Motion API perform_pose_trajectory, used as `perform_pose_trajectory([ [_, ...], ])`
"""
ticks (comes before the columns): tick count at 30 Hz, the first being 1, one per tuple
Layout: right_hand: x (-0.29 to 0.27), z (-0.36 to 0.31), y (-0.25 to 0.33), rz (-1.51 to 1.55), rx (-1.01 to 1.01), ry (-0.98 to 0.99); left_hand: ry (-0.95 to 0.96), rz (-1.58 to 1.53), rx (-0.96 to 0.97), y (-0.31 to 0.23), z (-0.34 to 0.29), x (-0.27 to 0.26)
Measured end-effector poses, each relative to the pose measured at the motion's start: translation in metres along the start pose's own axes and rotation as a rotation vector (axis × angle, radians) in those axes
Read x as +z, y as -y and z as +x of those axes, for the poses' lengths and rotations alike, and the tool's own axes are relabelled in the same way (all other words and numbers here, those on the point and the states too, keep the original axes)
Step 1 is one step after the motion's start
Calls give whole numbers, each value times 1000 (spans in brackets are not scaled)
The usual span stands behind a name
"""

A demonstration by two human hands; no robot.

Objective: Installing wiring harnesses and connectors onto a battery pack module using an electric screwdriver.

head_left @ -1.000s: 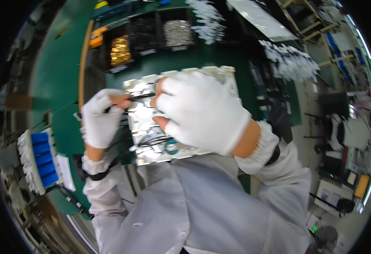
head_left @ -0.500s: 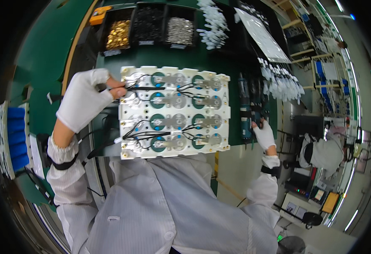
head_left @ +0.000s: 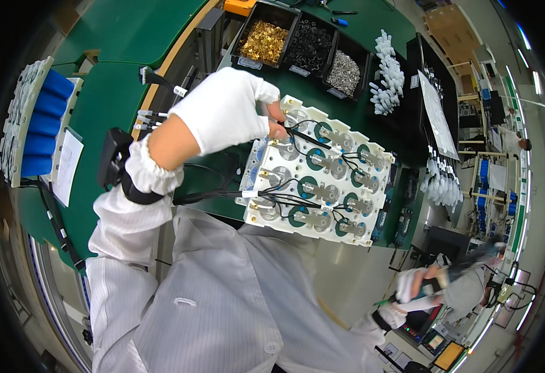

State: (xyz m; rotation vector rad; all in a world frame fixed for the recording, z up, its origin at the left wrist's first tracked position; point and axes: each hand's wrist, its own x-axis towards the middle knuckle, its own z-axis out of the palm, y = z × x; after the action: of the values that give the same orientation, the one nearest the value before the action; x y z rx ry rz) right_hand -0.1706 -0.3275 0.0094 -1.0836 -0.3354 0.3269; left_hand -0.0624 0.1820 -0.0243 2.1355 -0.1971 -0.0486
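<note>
The black cable is pinched between the fingers of the left hand, and its long axis runs from them rightward and slightly toward the body. The white module, partly covered by these fingers at its left edge, lies mostly to their right. A blurred handheld tool is gripped by the right hand, well apart from the cable, to which the left is nearer. Beyond the left fingers, black bins are set on the green tabletop.
</note>
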Motion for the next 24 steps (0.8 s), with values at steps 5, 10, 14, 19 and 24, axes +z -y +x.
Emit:
perform_pose_trajectory([
  [5, 91, 138, 2, -20, -659, -52, -84, 166, 138, -2, -3, 12],
  [10, 152, 249, -38, -86, -468, 503, -83, 160, 204, 9, -9, 14],
  [14, 162, 245, -48, -74, -269, 407, -94, 173, 182, 6, -15, 13],
  [19, 108, 182, 9, -323, -566, 291, -82, 114, 159, 4, -13, 10],
  [24, 132, 199, -6, -46, -577, 341, -67, 139, 209, 7, -9, 8],
])
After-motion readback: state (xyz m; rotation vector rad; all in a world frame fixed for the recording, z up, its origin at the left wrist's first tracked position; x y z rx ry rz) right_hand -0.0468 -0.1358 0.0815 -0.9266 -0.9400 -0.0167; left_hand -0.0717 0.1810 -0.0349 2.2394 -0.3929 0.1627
